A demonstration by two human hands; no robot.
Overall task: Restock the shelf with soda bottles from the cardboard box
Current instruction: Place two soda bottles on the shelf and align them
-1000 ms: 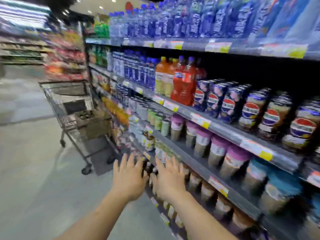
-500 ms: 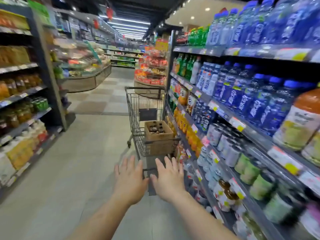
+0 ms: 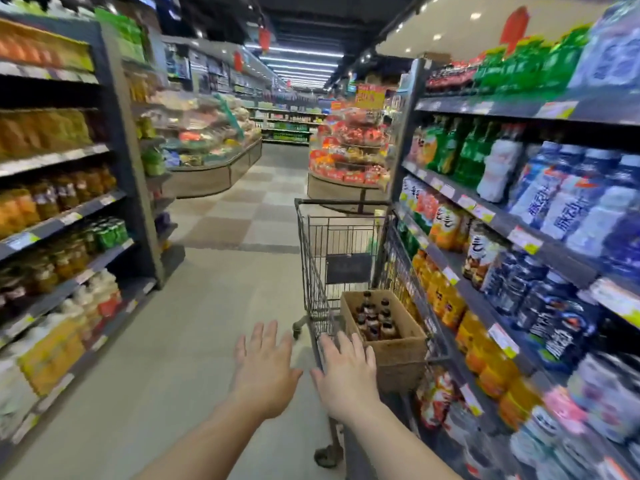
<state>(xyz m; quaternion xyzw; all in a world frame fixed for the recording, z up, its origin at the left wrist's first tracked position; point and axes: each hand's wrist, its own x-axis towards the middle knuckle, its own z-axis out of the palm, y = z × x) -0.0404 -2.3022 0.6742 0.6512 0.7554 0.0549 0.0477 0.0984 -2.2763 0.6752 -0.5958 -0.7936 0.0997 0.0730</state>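
Dark-capped soda bottles (image 3: 375, 318) stand upright in the cardboard box (image 3: 398, 355), which rides in the wire cart (image 3: 318, 271) parked just beside the drinks shelf (image 3: 502, 223). Left hand (image 3: 265, 370) and right hand (image 3: 346, 374) reach toward the cart, fingers spread, holding nothing.

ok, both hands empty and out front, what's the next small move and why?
Probably reach the right hand forward into the cardboard box in the cart and take one bottle. Both hands are open and hold nothing; the box sits just ahead, with bottles upright inside.
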